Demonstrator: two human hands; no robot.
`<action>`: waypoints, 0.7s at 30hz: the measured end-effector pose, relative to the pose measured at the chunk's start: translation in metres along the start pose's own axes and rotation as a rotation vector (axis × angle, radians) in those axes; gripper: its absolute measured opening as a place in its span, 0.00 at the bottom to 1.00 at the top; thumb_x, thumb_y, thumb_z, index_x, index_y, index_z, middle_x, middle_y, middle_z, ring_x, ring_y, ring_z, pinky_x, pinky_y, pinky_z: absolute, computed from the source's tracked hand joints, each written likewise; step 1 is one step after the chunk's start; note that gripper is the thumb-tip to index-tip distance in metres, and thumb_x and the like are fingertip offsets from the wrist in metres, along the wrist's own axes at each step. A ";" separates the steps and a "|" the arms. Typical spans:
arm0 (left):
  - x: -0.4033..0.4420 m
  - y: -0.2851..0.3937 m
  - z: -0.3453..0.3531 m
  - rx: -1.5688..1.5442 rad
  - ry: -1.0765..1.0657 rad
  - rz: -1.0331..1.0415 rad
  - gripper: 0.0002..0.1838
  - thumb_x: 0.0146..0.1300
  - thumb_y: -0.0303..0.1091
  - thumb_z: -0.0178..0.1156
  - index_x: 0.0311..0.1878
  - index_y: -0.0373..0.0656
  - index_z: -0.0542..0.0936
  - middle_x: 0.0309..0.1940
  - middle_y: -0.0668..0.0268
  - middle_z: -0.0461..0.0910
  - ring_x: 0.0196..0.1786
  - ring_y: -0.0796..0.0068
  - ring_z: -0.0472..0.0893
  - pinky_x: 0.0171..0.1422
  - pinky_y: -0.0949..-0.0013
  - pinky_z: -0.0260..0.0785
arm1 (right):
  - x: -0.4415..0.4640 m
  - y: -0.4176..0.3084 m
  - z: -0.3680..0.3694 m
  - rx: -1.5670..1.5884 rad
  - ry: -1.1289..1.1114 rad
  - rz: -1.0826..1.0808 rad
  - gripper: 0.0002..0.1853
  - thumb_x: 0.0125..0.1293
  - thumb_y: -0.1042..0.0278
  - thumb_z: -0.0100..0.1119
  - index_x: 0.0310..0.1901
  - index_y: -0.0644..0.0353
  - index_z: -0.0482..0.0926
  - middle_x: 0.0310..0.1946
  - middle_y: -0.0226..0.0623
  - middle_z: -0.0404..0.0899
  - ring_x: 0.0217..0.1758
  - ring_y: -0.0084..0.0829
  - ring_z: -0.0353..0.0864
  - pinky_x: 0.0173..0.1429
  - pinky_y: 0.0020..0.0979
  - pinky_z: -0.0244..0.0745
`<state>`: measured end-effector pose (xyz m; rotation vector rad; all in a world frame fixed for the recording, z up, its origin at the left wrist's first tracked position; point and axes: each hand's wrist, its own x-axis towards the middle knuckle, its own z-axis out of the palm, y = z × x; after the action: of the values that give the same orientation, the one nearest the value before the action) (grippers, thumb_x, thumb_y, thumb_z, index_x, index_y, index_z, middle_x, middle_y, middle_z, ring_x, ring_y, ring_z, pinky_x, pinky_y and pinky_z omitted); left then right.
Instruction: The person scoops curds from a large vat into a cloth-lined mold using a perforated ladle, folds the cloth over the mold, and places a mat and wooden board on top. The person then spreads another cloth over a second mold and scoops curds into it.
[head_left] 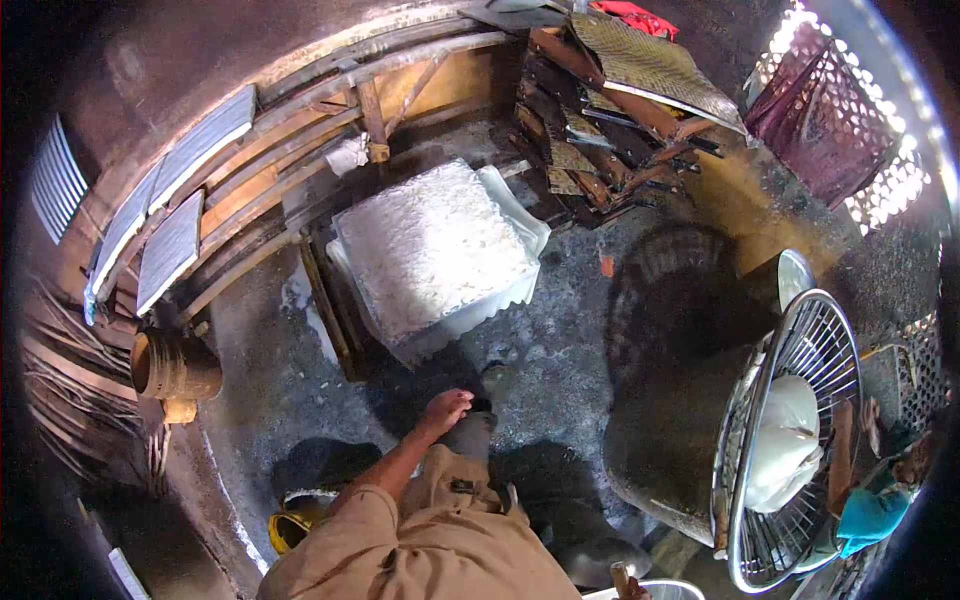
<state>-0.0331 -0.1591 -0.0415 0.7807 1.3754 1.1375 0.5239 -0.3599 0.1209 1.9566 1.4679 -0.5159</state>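
Note:
My left hand [447, 410] hangs in front of my legs with its fingers curled in, and no object shows in it. Ahead of it on the floor lies a large white slab-like block [435, 245], rough on top, with clear plastic sheeting [515, 215] around its sides. At the bottom edge my right hand [634, 592] is mostly cut off and seems closed around a short wooden handle [621, 576]. Beside that handle shows the rim of a metal basin [675, 588]; what the handle belongs to is hidden.
A large round wire basket [740, 520] with a white bundle [785, 440] stands on the right, near a person's teal garment [868, 520]. Scrap wood and sheets [610, 130] are piled at the back. A rusty bucket [175, 365] stands left; a yellow container [288, 530] is by my left side.

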 end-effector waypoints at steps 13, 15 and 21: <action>0.083 0.009 -0.072 -0.238 0.104 -0.341 0.24 0.56 0.46 0.60 0.49 0.39 0.72 0.42 0.62 0.74 0.43 0.72 0.75 0.46 0.66 0.69 | 0.179 -0.086 -0.032 0.327 0.173 0.024 0.10 0.51 0.62 0.52 0.31 0.59 0.76 0.25 0.41 0.74 0.32 0.40 0.76 0.37 0.42 0.72; 0.111 -0.001 -0.084 -0.208 0.081 -0.493 0.25 0.56 0.48 0.59 0.50 0.39 0.72 0.42 0.62 0.74 0.44 0.71 0.75 0.46 0.65 0.69 | 0.220 -0.186 -0.115 -0.070 -0.016 -0.162 0.16 0.55 0.60 0.54 0.42 0.60 0.75 0.34 0.41 0.77 0.38 0.42 0.75 0.42 0.37 0.72; 0.150 -0.115 -0.087 0.014 -0.029 -0.489 0.26 0.59 0.51 0.52 0.54 0.42 0.70 0.50 0.61 0.71 0.52 0.66 0.71 0.53 0.59 0.65 | 0.338 -0.416 -0.188 1.516 -0.299 -0.054 0.18 0.57 0.66 0.54 0.50 0.59 0.72 0.38 0.33 0.75 0.39 0.25 0.74 0.42 0.30 0.72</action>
<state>-0.1220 -0.0722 -0.2086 0.4308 1.4481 0.7303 0.2193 0.0826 -0.0640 2.5850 0.8775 -2.3006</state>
